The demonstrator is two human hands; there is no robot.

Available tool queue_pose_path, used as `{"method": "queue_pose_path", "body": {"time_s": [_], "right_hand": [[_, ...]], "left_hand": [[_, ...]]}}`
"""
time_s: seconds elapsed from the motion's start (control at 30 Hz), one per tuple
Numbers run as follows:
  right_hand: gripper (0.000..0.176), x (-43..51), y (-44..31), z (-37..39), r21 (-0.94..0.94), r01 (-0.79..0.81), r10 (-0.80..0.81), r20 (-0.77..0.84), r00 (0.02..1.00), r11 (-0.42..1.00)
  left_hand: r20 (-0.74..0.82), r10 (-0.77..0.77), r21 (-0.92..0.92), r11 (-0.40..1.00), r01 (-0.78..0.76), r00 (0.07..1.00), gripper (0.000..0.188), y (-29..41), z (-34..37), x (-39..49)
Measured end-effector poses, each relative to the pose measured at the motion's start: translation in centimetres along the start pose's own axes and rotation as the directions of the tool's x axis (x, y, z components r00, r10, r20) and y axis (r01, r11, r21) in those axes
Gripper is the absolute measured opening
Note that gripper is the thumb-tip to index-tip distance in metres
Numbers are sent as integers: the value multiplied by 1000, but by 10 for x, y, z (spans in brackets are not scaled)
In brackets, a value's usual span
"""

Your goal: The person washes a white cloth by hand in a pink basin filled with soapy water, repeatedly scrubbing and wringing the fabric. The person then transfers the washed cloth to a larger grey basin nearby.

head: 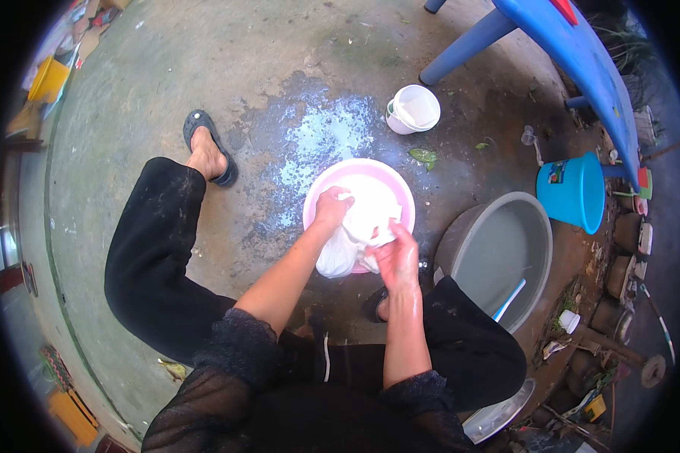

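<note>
A pink plastic basin (311, 198) stands on the wet concrete between my feet. Over it I hold a white cloth (337, 255), part of which hangs across the near rim. My left hand (333, 206) grips the cloth at its left side, fingers curled into it. On the right side, my right hand (395, 257) has its thumb and fingers closed on another part of the cloth, and the skin is wet. Glare washes out the basin's inside, so its contents cannot be made out.
A large grey tub (487, 249) of water, with a blue-and-white brush handle (509, 300) in it, stands right of my knee. Beyond are a turquoise bucket (569, 192), a white pail (413, 110) and a blue plastic table (578, 51). A metal lid or basin (501, 413) lies lower right.
</note>
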State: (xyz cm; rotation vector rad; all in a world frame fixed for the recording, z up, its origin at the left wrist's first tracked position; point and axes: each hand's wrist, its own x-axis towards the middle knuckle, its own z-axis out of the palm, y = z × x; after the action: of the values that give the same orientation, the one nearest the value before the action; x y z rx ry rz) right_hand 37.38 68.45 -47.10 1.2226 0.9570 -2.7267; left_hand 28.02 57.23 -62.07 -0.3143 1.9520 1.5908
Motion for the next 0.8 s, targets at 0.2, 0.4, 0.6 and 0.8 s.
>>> {"method": "queue_pose_path", "body": {"time_s": [0.2, 0.4, 0.6, 0.8], "right_hand": [[56, 41, 35, -39, 115, -239, 254, -141, 957, 964], [41, 50, 78, -10, 52, -17, 30, -261, 965, 999], [38, 76, 56, -50, 352, -312, 249, 211, 945, 883], [30, 79, 67, -28, 142, -164, 169, -23, 985, 976]], "left_hand": [[84, 347, 317, 880, -355, 934, 18, 53, 25, -131], [86, 162, 636, 750, -180, 983, 31, 60, 19, -78], [59, 745, 524, 544, -656, 665, 36, 13, 45, -101], [-49, 173, 437, 889, -135, 984, 29, 75, 10, -52]]}}
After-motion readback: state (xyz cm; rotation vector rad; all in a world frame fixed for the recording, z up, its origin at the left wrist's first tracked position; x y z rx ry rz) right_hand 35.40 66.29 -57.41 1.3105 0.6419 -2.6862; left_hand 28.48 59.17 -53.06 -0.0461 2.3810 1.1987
